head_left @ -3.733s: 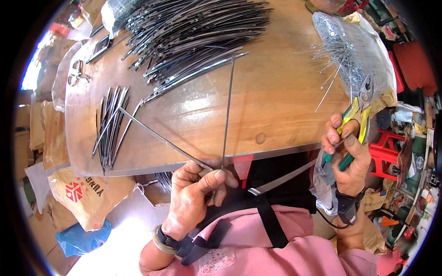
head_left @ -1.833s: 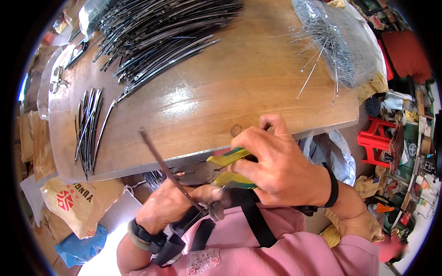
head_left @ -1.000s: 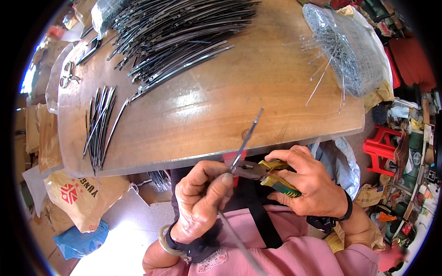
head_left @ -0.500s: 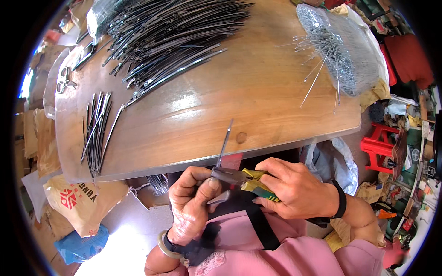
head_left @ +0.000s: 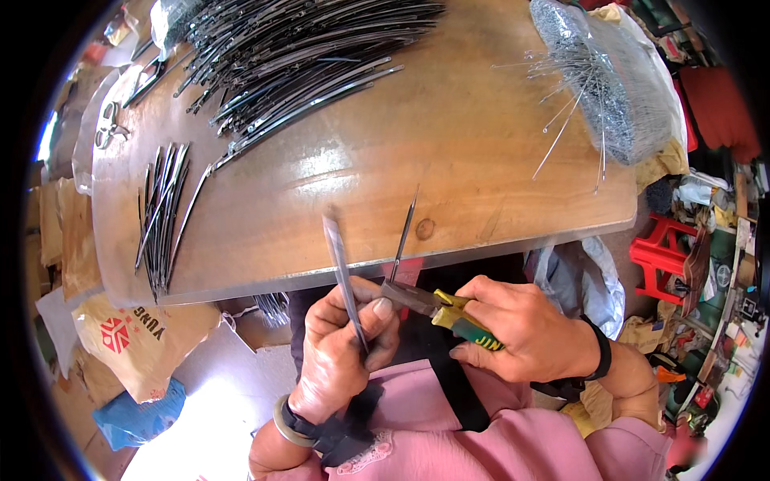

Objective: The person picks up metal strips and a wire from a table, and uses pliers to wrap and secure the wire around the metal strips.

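Note:
Pinched between the thumb and fingers of my left hand (head_left: 341, 353) is a flat, greyish metal strip (head_left: 342, 268), tilted upward and slightly blurred. My right hand (head_left: 529, 333) is closed round the yellow and green handles of a pair of pliers (head_left: 469, 327). The jaws point left, close to my left fingertips. A thin dark metal strip (head_left: 406, 232) rises from beside the jaws above the table's near edge; whether the jaws or my left fingers hold its lower end I cannot tell.
On the wooden table (head_left: 449, 144) lie a large heap of dark strips (head_left: 305, 56), a smaller bundle (head_left: 164, 216) and scissors (head_left: 110, 128). Thin wires poke from a clear plastic bag (head_left: 609, 88) at far right. A red stool (head_left: 662, 248) and a paper sack (head_left: 144, 345) stand below table level.
The flat strip in my left hand has swung up from below the pliers and now points over the table edge. Both hands and the pliers have shifted slightly; the table appears slightly higher.

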`<state>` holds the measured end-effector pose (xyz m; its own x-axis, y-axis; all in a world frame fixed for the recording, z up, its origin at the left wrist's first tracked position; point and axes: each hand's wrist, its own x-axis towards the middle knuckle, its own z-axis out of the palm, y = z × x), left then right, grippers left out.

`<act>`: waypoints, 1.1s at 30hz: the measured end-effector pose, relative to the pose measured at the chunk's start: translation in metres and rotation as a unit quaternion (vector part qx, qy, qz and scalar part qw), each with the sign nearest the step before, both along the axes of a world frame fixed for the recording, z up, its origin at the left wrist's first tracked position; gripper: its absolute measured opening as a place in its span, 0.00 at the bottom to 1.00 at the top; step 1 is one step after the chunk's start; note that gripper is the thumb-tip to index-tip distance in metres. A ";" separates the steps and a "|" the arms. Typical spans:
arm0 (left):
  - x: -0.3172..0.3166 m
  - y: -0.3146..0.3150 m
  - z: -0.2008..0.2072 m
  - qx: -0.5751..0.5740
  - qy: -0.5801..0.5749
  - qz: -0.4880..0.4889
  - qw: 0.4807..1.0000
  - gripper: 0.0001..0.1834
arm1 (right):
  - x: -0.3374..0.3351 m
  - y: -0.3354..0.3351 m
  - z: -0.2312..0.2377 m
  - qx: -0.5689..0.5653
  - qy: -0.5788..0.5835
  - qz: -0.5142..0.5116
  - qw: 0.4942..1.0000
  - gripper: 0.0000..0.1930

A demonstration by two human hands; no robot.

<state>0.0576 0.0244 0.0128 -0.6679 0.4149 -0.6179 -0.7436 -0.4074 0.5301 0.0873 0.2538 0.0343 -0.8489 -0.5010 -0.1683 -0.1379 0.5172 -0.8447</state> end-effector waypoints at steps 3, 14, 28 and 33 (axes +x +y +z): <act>-0.004 -0.003 -0.003 0.095 -0.078 -0.001 0.992 0.05 | 0.001 0.004 -0.007 -0.125 -0.115 -0.083 0.982 0.22; 0.000 -0.001 0.001 0.065 -0.045 -0.026 0.997 0.05 | 0.006 0.007 -0.010 -0.131 -0.084 -0.066 0.986 0.21; -0.011 -0.006 0.016 -0.286 0.182 -0.024 0.941 0.03 | 0.012 0.043 0.010 0.012 0.151 -0.061 0.987 0.18; -0.060 -0.161 0.003 -0.479 0.369 0.074 0.793 0.12 | 0.019 0.111 0.044 0.092 0.219 -0.429 0.872 0.10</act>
<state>-0.0022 -0.1361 0.0156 -0.9918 -0.1260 -0.0196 -0.0678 0.3909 0.9179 0.1062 0.3644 0.0781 -0.9010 0.3504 0.2558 0.0774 0.7100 -0.7000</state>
